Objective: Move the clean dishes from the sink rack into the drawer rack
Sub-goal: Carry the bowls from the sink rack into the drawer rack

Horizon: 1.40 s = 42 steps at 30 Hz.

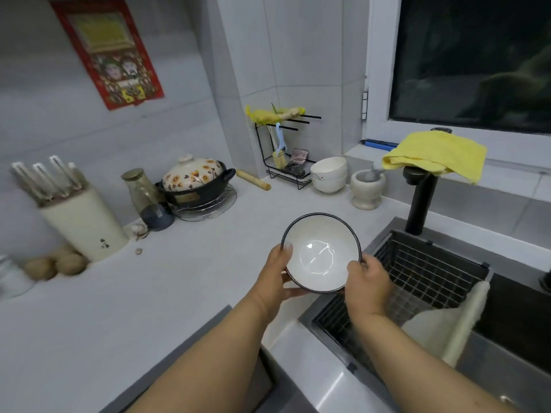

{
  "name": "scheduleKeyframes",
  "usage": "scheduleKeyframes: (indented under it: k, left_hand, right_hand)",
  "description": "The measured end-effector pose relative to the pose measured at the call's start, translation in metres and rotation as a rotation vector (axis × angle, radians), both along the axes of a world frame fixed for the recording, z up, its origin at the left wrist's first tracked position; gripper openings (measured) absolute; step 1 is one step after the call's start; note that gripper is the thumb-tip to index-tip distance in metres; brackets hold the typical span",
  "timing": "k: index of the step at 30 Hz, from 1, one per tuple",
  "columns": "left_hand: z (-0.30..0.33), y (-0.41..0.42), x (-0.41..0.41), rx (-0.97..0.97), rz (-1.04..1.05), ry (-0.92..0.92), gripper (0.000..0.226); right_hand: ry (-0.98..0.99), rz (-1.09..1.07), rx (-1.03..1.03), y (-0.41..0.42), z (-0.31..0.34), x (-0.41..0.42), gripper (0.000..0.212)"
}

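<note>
Both hands, left and right, hold the bowl by its rim.
I should keep it level, clear of the rack.

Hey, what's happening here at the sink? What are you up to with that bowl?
A person is holding a white bowl with a dark rim in both hands, the left hand on one side and the right hand on the other, above the edge of the counter beside the sink. The wire rack in the sink shows no other dishes in the part that is visible. A yellow cloth is draped over the black faucet. The drawer is not clearly in view.
</note>
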<state>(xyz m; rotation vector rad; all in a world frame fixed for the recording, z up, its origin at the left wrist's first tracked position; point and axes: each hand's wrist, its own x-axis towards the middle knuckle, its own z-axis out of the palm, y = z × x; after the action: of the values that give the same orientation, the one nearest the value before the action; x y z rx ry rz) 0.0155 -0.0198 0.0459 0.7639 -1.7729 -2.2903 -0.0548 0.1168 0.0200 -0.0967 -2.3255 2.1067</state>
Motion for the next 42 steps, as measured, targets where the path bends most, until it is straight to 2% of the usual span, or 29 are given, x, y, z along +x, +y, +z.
scheduleKeyframes:
  k: [4,10,14,18,20,23,26,29,38,42]
  left_hand:
    - [0.004,-0.027,0.046,0.063,0.145,0.025,0.061]
    - [0.008,-0.065,0.127,0.179,0.447,0.004,0.05]
    - [0.012,-0.079,0.19,0.194,0.619,0.001,0.04]
    - [0.013,-0.089,0.256,0.21,0.728,0.001,0.039]
    - [0.013,-0.092,0.29,0.22,0.775,0.008,0.04]
    - [0.01,-0.097,0.341,0.232,0.847,0.019,0.048]
    - [0.005,-0.097,0.389,0.27,0.912,0.025,0.054]
    - [0.005,-0.094,0.432,0.291,0.961,0.029,0.052]
    - [-0.002,-0.086,0.55,0.162,1.071,-0.08,0.045]
    - [-0.007,-0.08,0.593,0.166,1.111,-0.09,0.041]
  right_hand:
    - [0.011,0.156,-0.059,-0.039,0.009,0.034,0.015]
    - [0.023,0.489,-0.135,-0.09,0.013,0.094,0.003]
    - [-0.095,0.741,-0.194,-0.12,0.011,0.141,0.017]
    - [-0.303,1.016,-0.202,-0.149,0.004,0.192,0.045]
    - [-0.421,1.12,-0.247,-0.162,0.003,0.222,0.043]
    - [-0.557,1.21,-0.29,-0.175,0.01,0.268,0.038]
    - [-0.597,1.296,-0.283,-0.181,0.016,0.311,0.032]
    - [-0.634,1.35,-0.254,-0.187,0.016,0.349,0.033]
    - [-0.66,1.505,-0.16,-0.199,0.008,0.454,0.044]
    - [-0.692,1.528,-0.142,-0.2,0.003,0.496,0.04]
